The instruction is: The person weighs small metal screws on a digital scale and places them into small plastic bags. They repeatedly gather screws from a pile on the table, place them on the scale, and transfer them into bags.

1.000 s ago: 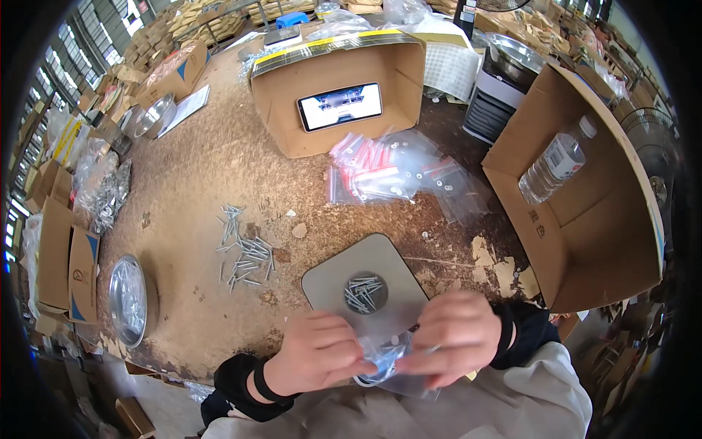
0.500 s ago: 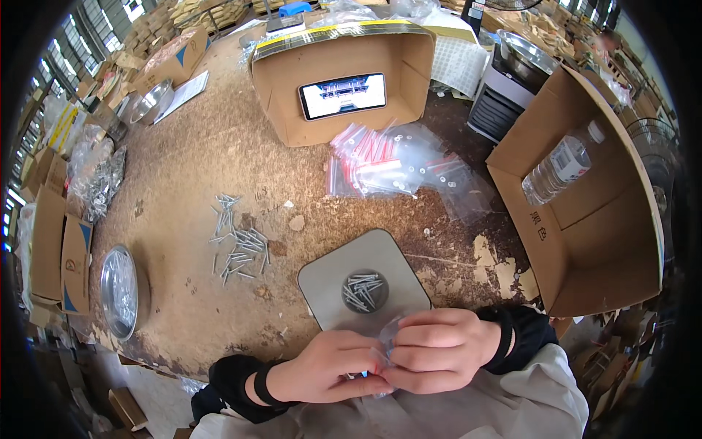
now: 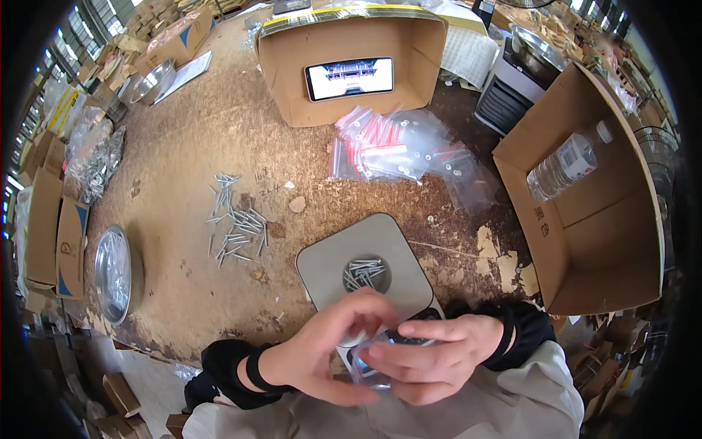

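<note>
My right hand (image 3: pixel 442 355) is closed on a small clear plastic bag (image 3: pixel 371 366) low in front of me, near the table edge. Beside it, my left hand (image 3: pixel 322 351) curves around the bag with thumb and fingers apart; the thumb is smeared by motion. Just beyond both hands, a grey scale (image 3: pixel 329 256) with a rounded square top holds several silver screws (image 3: pixel 364 274) in its round middle. My fingers cover part of the scale's near end. Farther left, a loose pile of similar screws (image 3: pixel 238 227) lies on the worn table (image 3: pixel 183 161).
Red-edged zip bags (image 3: pixel 380 146) lie before a carton (image 3: pixel 285 88) holding a phone (image 3: pixel 349 79). At right, another carton (image 3: pixel 592 241) contains a water bottle (image 3: pixel 563 168). A metal bowl (image 3: pixel 134 282) stands at the left edge, and a small air cooler (image 3: pixel 504 95) at the back right.
My left hand has opened, its thumb and fingers parting around the bag. My right hand keeps the bag. The view has shifted slightly, so more of the scale's near end shows.
</note>
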